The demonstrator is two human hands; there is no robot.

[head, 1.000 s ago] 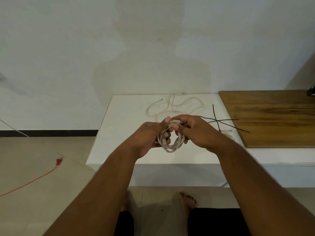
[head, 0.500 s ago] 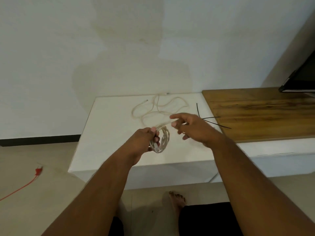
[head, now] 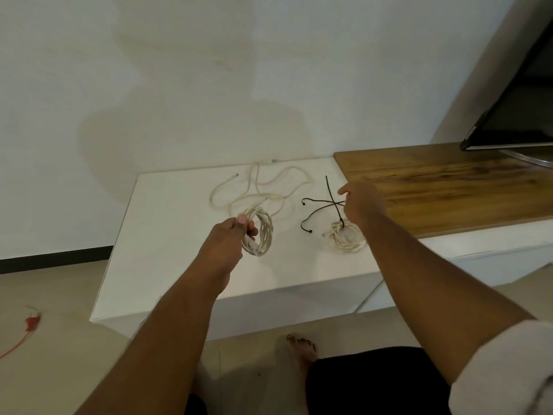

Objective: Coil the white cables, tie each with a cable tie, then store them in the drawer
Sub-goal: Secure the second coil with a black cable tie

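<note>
Coil (head: 261, 232) of white cable, looped, in left hand (head: 228, 239)

Dim soft indoor light, faint shadows, slight blur, wide-angle edge distortion

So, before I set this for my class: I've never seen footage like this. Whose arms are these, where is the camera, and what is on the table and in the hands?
There is no machine here: a person wears a camera on the head, looking down at their own two bare arms. The left hand holds a coiled white cable. The right hand is open, holding nothing, over the black cable ties. On the white table lie a loose white cable at the back and a small bundle that looks already tied. To the right is a wooden top with a screen on it.
</note>
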